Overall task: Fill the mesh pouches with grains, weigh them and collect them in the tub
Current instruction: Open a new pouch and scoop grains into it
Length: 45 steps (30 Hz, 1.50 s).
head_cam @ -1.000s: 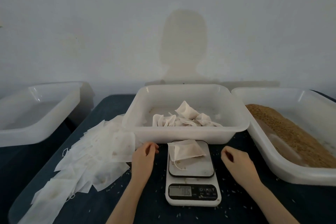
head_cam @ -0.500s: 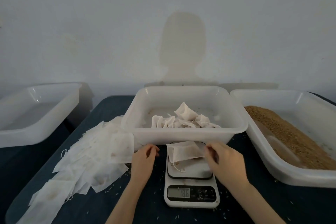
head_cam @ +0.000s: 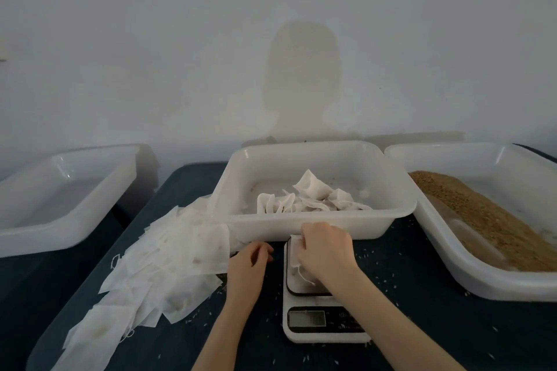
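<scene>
1. Right hand [head_cam: 327,250] down over the platform of the kitchen scale [head_cam: 324,310], fingers curled on a filled mesh pouch [head_cam: 297,253], only the pouch's left edge and its looped drawstring visible past the knuckles.
2. Grip apparently a pinch at the pouch's top corner, though most of the contact hidden under the hand.
3. Left hand [head_cam: 248,265] resting on the dark tabletop [head_cam: 187,190] just left of the scale, fingers loosely curled, holding nothing, close beside the nearest empty pouches.
4. Scale display lit but too blurred to read.
5. Heap of flat, empty mesh pouches [head_cam: 156,268] fanned out to the left, running from the corner of the middle tub towards the near-left table edge, some with thin strings showing.
6. White middle tub [head_cam: 316,221] directly behind the scale, its near wall almost touching the right hand's knuckles; a small cluster of filled pouches [head_cam: 310,199] lying crumpled on its floor.
7. Grain tub [head_cam: 482,280] at right, beside the middle tub, brown grains [head_cam: 482,220] banked along its floor.
8. Third white tub [head_cam: 60,196] at far left, on a separate lower surface, well apart from the hands.
9. Loose pale grains [head_cam: 388,275] scattered across the tabletop around the scale.
10. Shadow of a head and shoulders [head_cam: 301,84] cast on the pale wall behind.
</scene>
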Tool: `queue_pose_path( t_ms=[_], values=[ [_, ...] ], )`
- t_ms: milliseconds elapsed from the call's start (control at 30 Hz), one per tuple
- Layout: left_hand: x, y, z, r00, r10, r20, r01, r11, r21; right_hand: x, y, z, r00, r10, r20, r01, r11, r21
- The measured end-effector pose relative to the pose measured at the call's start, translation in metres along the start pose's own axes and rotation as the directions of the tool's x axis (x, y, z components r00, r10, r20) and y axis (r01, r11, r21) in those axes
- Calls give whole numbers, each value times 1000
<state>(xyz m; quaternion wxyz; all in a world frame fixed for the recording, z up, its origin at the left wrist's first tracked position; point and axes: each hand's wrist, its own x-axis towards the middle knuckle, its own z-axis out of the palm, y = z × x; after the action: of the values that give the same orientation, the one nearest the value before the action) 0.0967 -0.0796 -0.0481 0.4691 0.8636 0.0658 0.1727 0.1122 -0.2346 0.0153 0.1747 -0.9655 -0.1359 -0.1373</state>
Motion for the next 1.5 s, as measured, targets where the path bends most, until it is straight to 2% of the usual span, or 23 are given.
queue_pose_path(
  t_ms=[133, 200, 300, 467, 533, 600, 700, 767, 833, 900, 933, 1000, 1067, 1100, 1167, 1267, 1500],
  values=[
    [-11, 18, 0, 981, 190, 43, -188, 981, -41, 5, 7, -23, 999, 42, -8, -40, 982, 182],
    [-15, 28, 5, 967, 233, 105, -223, 970, -98, 6, 9, -38, 999, 43, -32, -34, 971, 237],
    [-12, 48, 16, 949, 245, 201, -221, 966, -133, 2, 10, -56, 1000, 18, -24, -9, 943, 334],
    [4, 70, 30, 922, 199, 332, -259, 954, 149, -8, 10, -70, 1000, 9, -5, -6, 890, 456],
    [4, 70, 32, 917, 178, 356, -204, 978, 37, -8, 16, -77, 1000, 9, -14, -1, 890, 456],
    [3, 71, 30, 929, 199, 311, -159, 976, -149, -8, 28, -85, 1000, 0, -11, 5, 901, 433],
    [0, 83, 28, 922, 256, 290, -200, 957, -209, -10, 53, -98, 999, 19, 29, -29, 920, 390],
    [0, 88, 29, 912, 274, 306, -228, 957, -179, -12, 72, -108, 997, 73, 19, -75, 926, 370],
    [1, 92, 30, 910, 257, 325, -232, 966, -114, -11, 99, -121, 984, 164, -76, -130, 936, 328],
    [2, 93, 31, 910, 238, 339, -234, 971, -52, -11, 134, -136, 946, 268, -181, -233, 953, 195],
    [1, 93, 31, 912, 228, 341, -229, 973, -36, -12, 153, -142, 928, 320, -190, -309, 947, 86],
    [0, 92, 32, 917, 202, 343, -207, 978, -24, -16, 191, -143, 906, 416, -77, -422, 884, -201],
    [-1, 92, 34, 919, 174, 354, -181, 983, -12, -20, 219, -133, 865, 490, 112, -406, 812, -419],
    [-1, 92, 35, 919, 164, 358, -174, 985, -5, -21, 229, -128, 838, 514, 183, -391, 799, -456],
    [-3, 93, 37, 920, 162, 358, -172, 985, -4, -19, 239, -118, 808, 528, 263, -389, 811, -436],
    [-6, 94, 38, 917, 174, 360, -181, 983, -14, -13, 242, -110, 816, 493, 302, -336, 829, -446],
    [-9, 94, 40, 921, 162, 355, -171, 985, -6, 10, 240, -115, 840, 510, 184, -395, 808, -438]
  ],
)
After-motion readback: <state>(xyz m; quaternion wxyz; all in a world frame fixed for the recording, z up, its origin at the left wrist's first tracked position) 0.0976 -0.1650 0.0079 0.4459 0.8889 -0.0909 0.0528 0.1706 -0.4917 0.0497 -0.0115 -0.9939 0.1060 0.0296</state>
